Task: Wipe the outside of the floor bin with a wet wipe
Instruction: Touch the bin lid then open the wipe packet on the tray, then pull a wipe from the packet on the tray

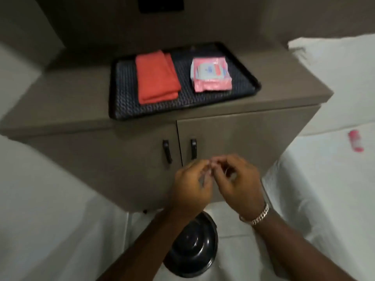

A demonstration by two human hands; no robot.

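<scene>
The floor bin (191, 243) stands on the floor tiles below both hands, in front of the cabinet. It looks like light, smooth, rigid plastic (likely slippery when damp); steady it by the lid rim. The left hand (190, 185) and right hand (236, 179) are pinched together fingertip to fingertip; contents cannot be told. The wipes packet (211, 74) lies in the tray (121, 110) on the counter; its label is unreadable.
</scene>
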